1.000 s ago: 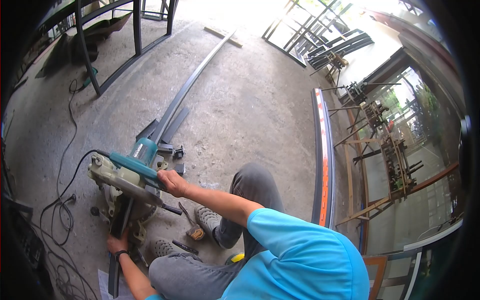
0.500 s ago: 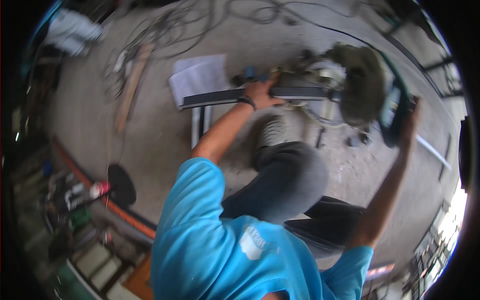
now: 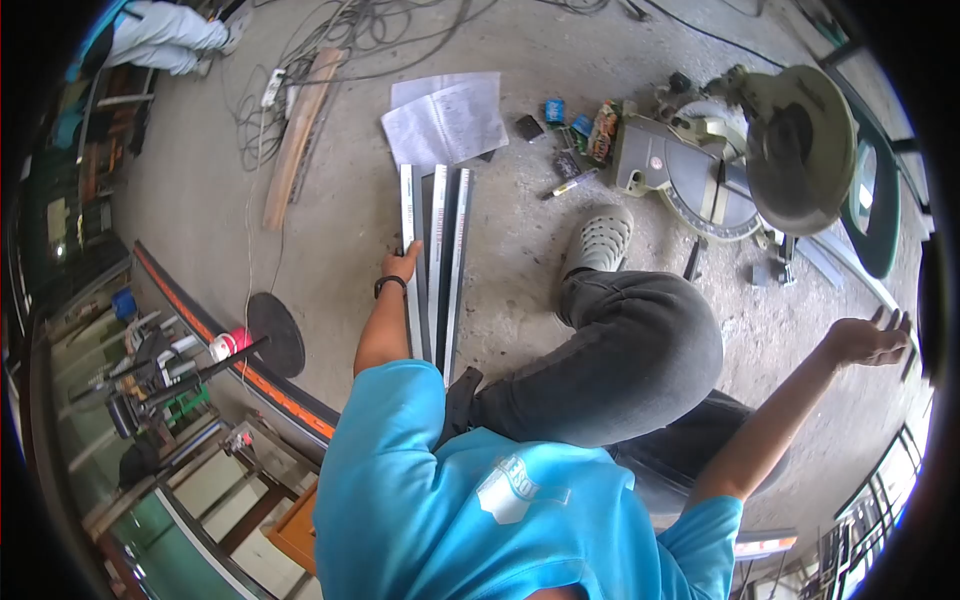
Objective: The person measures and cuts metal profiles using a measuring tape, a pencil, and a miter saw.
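Observation:
My left hand (image 3: 402,264) is closed round a long aluminium profile (image 3: 407,205), the leftmost of a row on the floor. Beside it lie another pale profile (image 3: 438,215) and a third profile (image 3: 461,225), roughly parallel, with dark faces between them. Out at the far right, my right hand (image 3: 868,340) is empty, its fingers loosely bent and apart. Ahead of it stands a mitre saw with a grey base (image 3: 640,155), a round blade guard (image 3: 805,150) and a green handle (image 3: 877,215). My right hand is apart from that handle.
Printed sheets (image 3: 450,115) lie beyond the profiles. Small packets (image 3: 603,130) and a marker (image 3: 570,184) are near the saw. A wooden strip (image 3: 300,140), coiled cables (image 3: 375,35) and a black disc (image 3: 274,335) are on the left. A person's legs (image 3: 165,35) show at top left.
My left hand has carried the profile from across the saw base to the row on the left. My right hand has let go of the saw handle and moved down and right.

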Demonstrator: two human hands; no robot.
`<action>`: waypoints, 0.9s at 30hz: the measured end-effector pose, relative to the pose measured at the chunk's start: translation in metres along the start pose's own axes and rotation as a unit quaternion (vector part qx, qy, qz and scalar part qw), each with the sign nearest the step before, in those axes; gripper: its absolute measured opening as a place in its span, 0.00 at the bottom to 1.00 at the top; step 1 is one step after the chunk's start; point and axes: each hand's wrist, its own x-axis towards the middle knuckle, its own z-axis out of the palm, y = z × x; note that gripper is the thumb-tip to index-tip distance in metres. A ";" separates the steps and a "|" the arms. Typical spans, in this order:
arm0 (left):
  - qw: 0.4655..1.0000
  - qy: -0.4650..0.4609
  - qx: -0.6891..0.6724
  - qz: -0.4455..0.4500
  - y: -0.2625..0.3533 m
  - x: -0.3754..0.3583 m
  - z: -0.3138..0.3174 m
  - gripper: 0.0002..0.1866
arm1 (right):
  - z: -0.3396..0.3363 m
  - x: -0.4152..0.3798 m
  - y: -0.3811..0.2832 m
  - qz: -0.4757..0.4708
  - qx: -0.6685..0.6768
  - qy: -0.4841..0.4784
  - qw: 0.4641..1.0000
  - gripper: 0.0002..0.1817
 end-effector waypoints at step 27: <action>0.916 0.135 -0.166 0.339 0.260 -0.046 0.053 0.31 | 0.066 -0.206 0.249 0.598 0.050 -0.284 0.748 0.30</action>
